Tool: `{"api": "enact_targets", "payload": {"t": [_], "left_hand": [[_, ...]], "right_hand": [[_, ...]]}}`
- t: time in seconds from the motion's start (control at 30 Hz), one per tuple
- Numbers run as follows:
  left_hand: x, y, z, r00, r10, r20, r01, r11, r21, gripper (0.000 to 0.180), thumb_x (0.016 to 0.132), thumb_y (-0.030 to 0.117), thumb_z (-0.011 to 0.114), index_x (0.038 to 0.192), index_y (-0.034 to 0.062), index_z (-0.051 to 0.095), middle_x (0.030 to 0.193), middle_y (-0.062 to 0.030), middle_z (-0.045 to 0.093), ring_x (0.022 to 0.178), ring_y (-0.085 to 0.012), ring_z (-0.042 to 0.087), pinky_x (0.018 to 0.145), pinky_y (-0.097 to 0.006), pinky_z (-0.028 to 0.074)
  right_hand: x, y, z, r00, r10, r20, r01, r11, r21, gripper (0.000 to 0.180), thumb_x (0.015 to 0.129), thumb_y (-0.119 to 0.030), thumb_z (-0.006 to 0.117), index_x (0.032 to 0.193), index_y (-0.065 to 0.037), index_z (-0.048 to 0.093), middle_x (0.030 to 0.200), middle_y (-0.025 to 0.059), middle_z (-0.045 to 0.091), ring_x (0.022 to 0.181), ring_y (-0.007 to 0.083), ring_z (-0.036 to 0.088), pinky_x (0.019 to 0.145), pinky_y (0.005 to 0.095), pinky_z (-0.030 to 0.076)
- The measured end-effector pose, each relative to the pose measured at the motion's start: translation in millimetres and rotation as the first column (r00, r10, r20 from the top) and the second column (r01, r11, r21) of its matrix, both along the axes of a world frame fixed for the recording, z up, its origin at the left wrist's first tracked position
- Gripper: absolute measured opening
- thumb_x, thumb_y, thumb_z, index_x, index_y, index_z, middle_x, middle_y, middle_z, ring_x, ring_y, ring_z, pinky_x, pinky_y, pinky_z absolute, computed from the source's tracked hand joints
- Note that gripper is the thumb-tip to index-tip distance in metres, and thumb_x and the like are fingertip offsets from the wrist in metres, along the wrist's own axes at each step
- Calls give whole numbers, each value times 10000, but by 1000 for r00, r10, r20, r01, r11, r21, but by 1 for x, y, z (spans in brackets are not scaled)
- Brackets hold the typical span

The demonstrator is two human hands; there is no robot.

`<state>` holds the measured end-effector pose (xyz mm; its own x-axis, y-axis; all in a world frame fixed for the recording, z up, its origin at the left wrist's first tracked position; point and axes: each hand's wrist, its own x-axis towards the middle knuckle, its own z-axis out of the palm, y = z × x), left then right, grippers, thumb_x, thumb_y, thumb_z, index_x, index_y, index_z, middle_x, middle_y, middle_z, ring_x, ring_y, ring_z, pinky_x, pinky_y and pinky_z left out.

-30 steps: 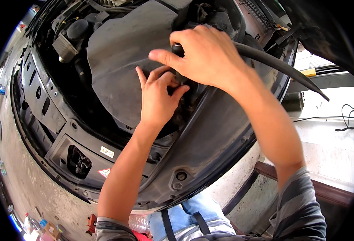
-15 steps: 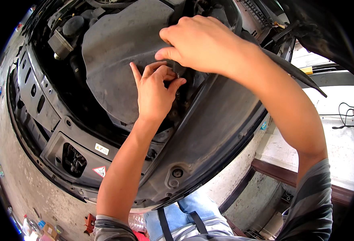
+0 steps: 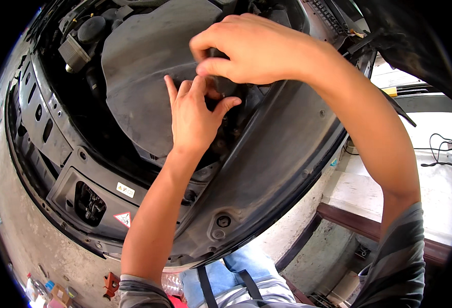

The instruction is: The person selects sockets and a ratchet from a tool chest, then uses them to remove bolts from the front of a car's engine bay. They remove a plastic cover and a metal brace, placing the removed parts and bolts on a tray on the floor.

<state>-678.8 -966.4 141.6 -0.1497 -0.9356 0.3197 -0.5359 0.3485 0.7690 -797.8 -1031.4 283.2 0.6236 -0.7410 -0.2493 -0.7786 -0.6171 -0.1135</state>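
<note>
Blue trousers (image 3: 236, 272) with dark straps, lower edge. Striped grey sleeves at both forearms. Dark front panel (image 3: 282, 164) of engine bay, round fastener (image 3: 223, 221) near its lower rim; triangular warning sticker (image 3: 124, 218) and white label (image 3: 125, 190) on left section. Left hand (image 3: 195, 115): fingers spread apart, tips against small dark part (image 3: 225, 84) at edge of grey engine cover (image 3: 144, 66). Right hand (image 3: 251, 49): above, fingers and thumb pinched together on same dark part. Black cap (image 3: 91, 28) and hoses, far left. Concrete floor (image 3: 441, 154) with cable, right.
</note>
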Motion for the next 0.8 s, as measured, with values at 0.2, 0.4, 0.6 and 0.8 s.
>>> {"api": "enact_targets", "payload": {"t": [0.2,0.4,0.6,0.8], "left_hand": [[5,-4,-10,994,-99,41,100,994,-36,274,819,232,751,957,12,663,897,-32,694,1030,-223,594,1162,-607,148],[-1,1,-4,997,-10,75,13,999,-40,251,818,257,751,971,65,699,830,6,687,1068,-217,579,1150,-637,122],[3,1,-5,997,-49,67,51,998,-29,119,850,164,731,922,70,737,978,-41,683,1077,-259,573,1164,-541,159],[2,8,-30,888,44,-458,82,965,250,415,887,110,681,1254,-7,527,1161,-148,613,1100,-246,585,966,-369,456]], "right_hand": [[7,11,3,987,-3,159,10,999,-44,248,900,-247,629,996,-18,615,978,194,657,971,359,630,800,453,487],[-4,0,2,999,-14,31,13,999,46,252,886,-230,611,1035,-27,611,851,182,657,820,318,664,720,438,499],[-16,4,-24,901,-12,433,11,1000,4,331,832,-211,663,1084,-18,569,908,137,618,848,275,626,764,367,490],[32,39,-78,29,-388,921,420,841,340,400,804,-287,724,979,-7,498,988,216,601,898,366,620,757,460,479]]}}
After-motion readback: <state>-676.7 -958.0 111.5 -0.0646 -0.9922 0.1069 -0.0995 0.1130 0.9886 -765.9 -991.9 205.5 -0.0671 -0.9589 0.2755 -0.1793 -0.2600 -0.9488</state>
